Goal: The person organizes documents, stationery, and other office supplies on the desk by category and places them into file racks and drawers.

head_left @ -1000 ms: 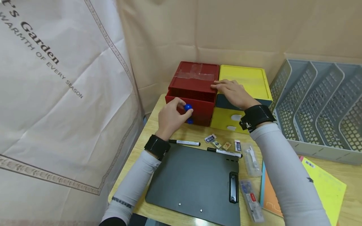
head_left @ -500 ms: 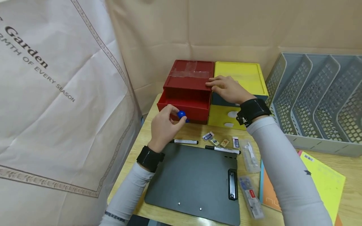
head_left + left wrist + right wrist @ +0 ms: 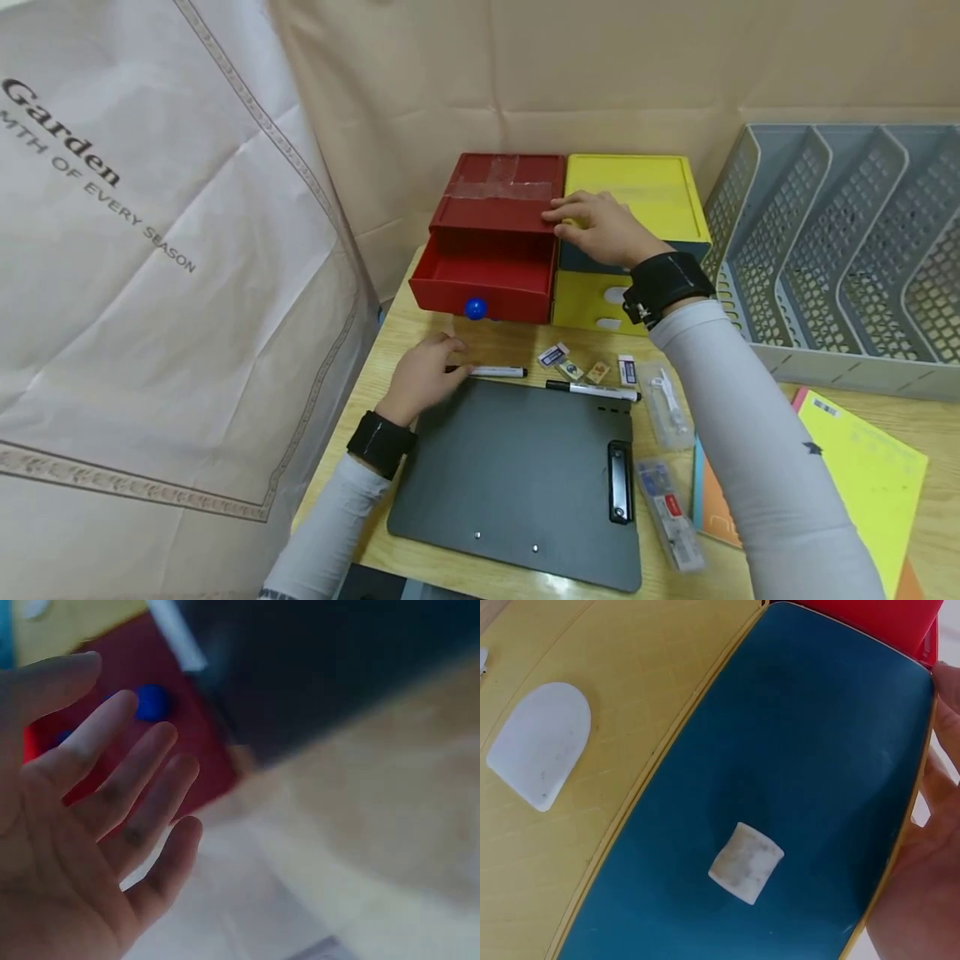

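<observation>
The red box (image 3: 506,187) has its lower drawer (image 3: 487,275) pulled out, and a round blue knob (image 3: 476,309) sits on the drawer front. In front of it, my left hand (image 3: 422,377) hovers by a black-capped marker (image 3: 498,372), partly covering it. The left wrist view shows that hand's palm (image 3: 56,862) with loosely bent fingers and nothing held. My right hand (image 3: 607,229) rests across the top front edges of the red box and the yellow box (image 3: 641,187). In the right wrist view its fingers lie along the edge above a teal drawer front (image 3: 780,765).
A dark clipboard (image 3: 517,475) lies at the front. Beyond it are a second marker (image 3: 596,390) and several small erasers (image 3: 553,355). Clear plastic cases (image 3: 670,521) and notebooks (image 3: 862,483) lie to the right, before a grey file rack (image 3: 836,250).
My left hand has pulled the red drawer further out by its blue knob, let go, and drawn back toward the clipboard. The right hand stays on the boxes.
</observation>
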Demonstrator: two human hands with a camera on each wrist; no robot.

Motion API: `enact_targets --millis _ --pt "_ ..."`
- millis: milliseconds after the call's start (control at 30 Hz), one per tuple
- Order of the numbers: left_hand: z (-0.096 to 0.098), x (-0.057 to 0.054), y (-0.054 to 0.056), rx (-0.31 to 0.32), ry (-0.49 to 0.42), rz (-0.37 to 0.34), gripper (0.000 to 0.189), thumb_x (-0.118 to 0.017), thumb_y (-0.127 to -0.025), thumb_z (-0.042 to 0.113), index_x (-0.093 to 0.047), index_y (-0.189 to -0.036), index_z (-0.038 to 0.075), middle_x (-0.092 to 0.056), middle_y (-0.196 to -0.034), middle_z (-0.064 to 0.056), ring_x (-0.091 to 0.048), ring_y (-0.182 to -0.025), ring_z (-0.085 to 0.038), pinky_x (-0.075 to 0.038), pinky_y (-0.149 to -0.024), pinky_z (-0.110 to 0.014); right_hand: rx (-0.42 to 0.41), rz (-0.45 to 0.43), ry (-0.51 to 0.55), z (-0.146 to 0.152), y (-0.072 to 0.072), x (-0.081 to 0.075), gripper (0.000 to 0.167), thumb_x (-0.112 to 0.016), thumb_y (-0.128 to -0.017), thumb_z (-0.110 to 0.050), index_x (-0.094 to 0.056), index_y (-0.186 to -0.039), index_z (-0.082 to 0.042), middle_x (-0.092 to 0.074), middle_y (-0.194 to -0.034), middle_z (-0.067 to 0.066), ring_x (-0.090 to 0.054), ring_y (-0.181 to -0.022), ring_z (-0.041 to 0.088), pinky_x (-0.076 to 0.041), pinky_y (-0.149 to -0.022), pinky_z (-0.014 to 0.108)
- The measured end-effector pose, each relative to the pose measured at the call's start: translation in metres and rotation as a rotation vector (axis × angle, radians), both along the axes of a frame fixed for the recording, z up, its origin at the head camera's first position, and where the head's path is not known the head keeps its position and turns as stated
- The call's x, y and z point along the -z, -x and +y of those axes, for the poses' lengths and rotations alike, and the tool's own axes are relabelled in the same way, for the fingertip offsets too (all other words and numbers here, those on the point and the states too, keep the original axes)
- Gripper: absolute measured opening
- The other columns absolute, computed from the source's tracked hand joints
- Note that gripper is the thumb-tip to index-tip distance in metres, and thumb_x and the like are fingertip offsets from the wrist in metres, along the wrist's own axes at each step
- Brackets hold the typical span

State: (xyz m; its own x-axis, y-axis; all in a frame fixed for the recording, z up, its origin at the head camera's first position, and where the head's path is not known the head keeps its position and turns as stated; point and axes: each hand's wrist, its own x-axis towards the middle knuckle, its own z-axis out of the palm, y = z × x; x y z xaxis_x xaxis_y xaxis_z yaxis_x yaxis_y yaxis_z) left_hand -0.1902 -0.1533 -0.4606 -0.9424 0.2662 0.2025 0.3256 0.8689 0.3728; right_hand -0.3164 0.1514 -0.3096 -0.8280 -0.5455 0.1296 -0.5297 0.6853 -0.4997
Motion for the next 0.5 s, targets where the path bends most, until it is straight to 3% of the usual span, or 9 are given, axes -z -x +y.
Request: enact_targets --millis 133,333,500 --pt "-0.012 0.018 0.01 0.055 0.113 -0.123 0.026 -0.071 -0.095 0.032 -0.076 -0.116 0.017 -0.071 -0.117 -0.006 -0.066 -0.108 -0.026 -0.056 -0.09 -0.046 -0.016 -0.005 0.002 -0.002 0.001 0.001 0.039 -0.052 -0.106 -0.021 -0.059 -0.143 -0.01 -0.043 -0.158 0.015 -0.033 -0.144 0.041 -0.018 -0.12 0.058" --pt "-0.02 0.026 0.02 0.094 0.064 -0.184 0.012 -0.073 -0.094 0.024 -0.078 -0.102 0.017 -0.067 -0.112 -0.008 -0.059 -0.109 -0.028 -0.05 -0.096 -0.047 -0.006 -0.006 0.003 -0.003 0.0 0.0 0.039 -0.052 -0.107 -0.023 -0.059 -0.144 -0.012 -0.043 -0.159 0.013 -0.035 -0.139 0.04 -0.024 -0.114 0.058" --pt "-0.022 0.028 0.025 0.114 0.052 -0.205 0.011 -0.068 -0.098 0.021 -0.07 -0.105 0.013 -0.062 -0.112 -0.011 -0.059 -0.105 -0.03 -0.05 -0.095 -0.046 0.017 -0.007 -0.003 -0.001 -0.002 -0.001 0.04 -0.052 -0.107 -0.023 -0.059 -0.144 -0.013 -0.042 -0.159 0.012 -0.035 -0.136 0.041 -0.024 -0.111 0.06"
